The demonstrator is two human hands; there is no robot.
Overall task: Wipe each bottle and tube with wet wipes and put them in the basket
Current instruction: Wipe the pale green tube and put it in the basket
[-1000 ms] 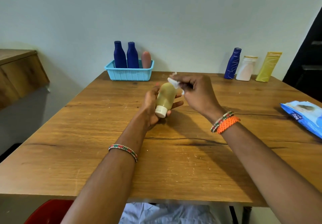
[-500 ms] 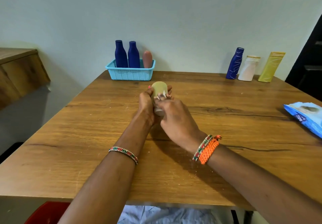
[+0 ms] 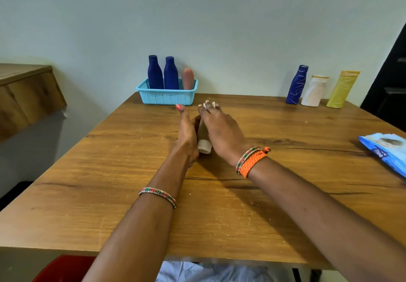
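From the head camera, the olive tube (image 3: 203, 133) sits between the two hands above the middle of the wooden table (image 3: 131, 194), its pale cap (image 3: 204, 146) pointing back toward the person and its body running away toward the far edge, so its long axis lies roughly along the line to the turquoise basket (image 3: 168, 98). The left hand (image 3: 186, 137) holds the tube from its left side, thumb up with a pink nail showing; the tube hides its fingers, so how far they curl round cannot be made out, though the hand is plainly supporting the tube. The right hand (image 3: 222, 130) lies over the top and right of the tube with fingers stretched forward; bits of white at the fingertips look like the wet wipe (image 3: 208, 104) pressed against the tube, but most of it is hidden. The basket stands at the far edge just beyond the hands and slightly left, already holding two dark blue bottles (image 3: 163, 73) and a brownish tube (image 3: 188, 78). By my reading this is a wiping stroke along the tube, and the left hand, nearer the basket, is better placed to carry it forward. Well apart at the far right stand a patterned blue bottle (image 3: 297, 84), a white bottle (image 3: 313, 90) and a yellow tube (image 3: 342, 89), seemingly not yet wiped. The wipes packet (image 3: 386, 151) lies at the right edge.
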